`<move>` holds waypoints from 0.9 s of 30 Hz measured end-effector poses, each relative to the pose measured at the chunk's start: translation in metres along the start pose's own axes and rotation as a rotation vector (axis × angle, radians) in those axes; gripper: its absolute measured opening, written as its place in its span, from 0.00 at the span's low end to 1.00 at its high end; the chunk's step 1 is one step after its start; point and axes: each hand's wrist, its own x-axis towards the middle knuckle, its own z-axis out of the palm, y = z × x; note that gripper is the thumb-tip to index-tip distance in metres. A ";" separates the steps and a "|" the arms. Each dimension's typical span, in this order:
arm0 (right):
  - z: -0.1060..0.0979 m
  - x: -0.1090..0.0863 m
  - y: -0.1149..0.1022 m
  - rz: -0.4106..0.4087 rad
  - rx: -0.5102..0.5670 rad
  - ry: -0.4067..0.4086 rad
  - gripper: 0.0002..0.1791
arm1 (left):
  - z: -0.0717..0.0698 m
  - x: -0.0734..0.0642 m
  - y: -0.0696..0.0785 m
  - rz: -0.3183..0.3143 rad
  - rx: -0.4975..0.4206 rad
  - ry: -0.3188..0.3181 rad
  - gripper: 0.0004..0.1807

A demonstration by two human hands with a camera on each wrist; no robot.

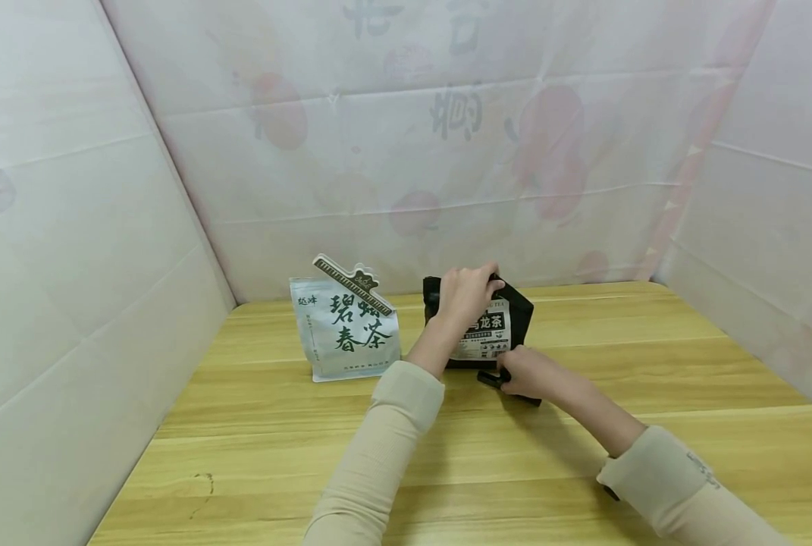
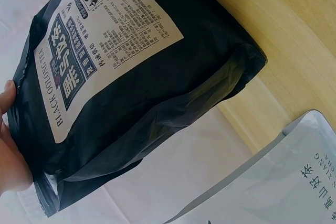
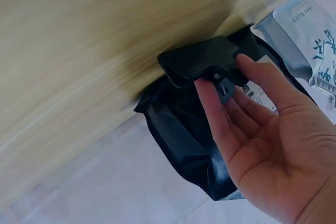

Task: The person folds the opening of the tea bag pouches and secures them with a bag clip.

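My left hand grips the top edge of a black tea bag, which stands on the table. The left wrist view shows its pale label with "BLACK OOLONG TEA" and the hand at the bag's top. Low in front of the bag, my right hand pinches a wide black clip by its handle, between thumb and fingers. In the right wrist view the clip overlaps the bag's lower part. To the left stands a white tea bag with green writing.
A cream-and-dark clip sits slanted across the white bag's top right corner. The wooden table meets pale cloth walls at back and sides. A small dark object shows beneath the right cuff.
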 end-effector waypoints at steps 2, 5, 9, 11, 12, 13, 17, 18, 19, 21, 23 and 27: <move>0.000 -0.001 0.000 0.001 -0.007 -0.001 0.08 | 0.000 0.000 0.000 -0.001 0.000 -0.002 0.14; -0.001 -0.003 0.001 -0.002 0.005 -0.005 0.07 | 0.000 0.000 0.001 0.000 0.003 -0.007 0.14; -0.005 -0.007 0.002 0.018 0.061 -0.015 0.09 | 0.000 0.000 0.000 0.004 0.002 0.000 0.14; -0.008 -0.009 0.003 0.027 0.083 -0.003 0.11 | 0.001 0.000 0.000 0.005 0.002 0.008 0.14; -0.010 -0.011 0.003 0.028 0.092 0.006 0.12 | 0.001 0.000 0.000 0.006 0.003 0.009 0.14; -0.012 -0.012 0.004 0.026 0.101 0.019 0.12 | 0.001 0.000 0.000 0.009 0.006 0.012 0.14; -0.021 -0.019 0.008 0.011 0.131 0.077 0.14 | 0.002 0.000 0.000 0.009 0.013 -0.002 0.15; -0.024 -0.020 0.009 0.005 0.148 0.089 0.13 | 0.002 0.000 0.001 0.009 0.014 -0.006 0.15; -0.026 -0.022 0.011 0.001 0.162 0.100 0.13 | 0.002 0.001 0.001 0.006 0.015 -0.008 0.15; -0.031 -0.026 0.013 0.006 0.193 0.115 0.12 | 0.001 0.001 0.001 0.003 0.015 -0.010 0.15; -0.036 -0.030 0.015 0.018 0.227 0.127 0.12 | 0.001 0.001 0.000 0.001 0.020 -0.009 0.15; -0.042 -0.036 0.018 0.036 0.268 0.151 0.15 | 0.002 0.001 0.000 0.002 0.024 -0.004 0.15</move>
